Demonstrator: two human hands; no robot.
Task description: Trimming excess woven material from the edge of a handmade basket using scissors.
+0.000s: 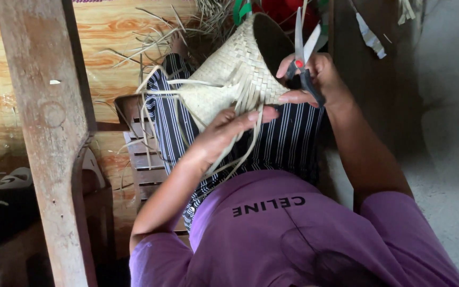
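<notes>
The far rim of the woven basket (240,69) lies against a pile of loose dry strips (187,26) and red and green items at the top edge, which are cut off and cannot be identified. The basket's interior is dark; whether it contains anything cannot be determined. The lower part of the person's body is covered by a purple shirt (272,234), and the lap is covered by dark striped cloth (288,138). At the left edge, dark objects beside the wooden post (49,133) are partly out of view and hard to make out. The basket is held above the lap, tilted, with its open mouth facing up and to the right and its pointed base toward the left. Loose strip ends (243,106) hang from its woven wall. The left hand (224,133) is partly open, palm under the basket, with fingers extended along the hanging strip ends and touching them. The right hand (314,77) is closed around the black handles of a pair of scissors (303,48), with the thumb and a finger also resting at the basket's rim. The scissor blades point upward and stand slightly apart. A slatted wooden seat (139,159) sits under the striped cloth, on a wood-grain floor (107,32).
</notes>
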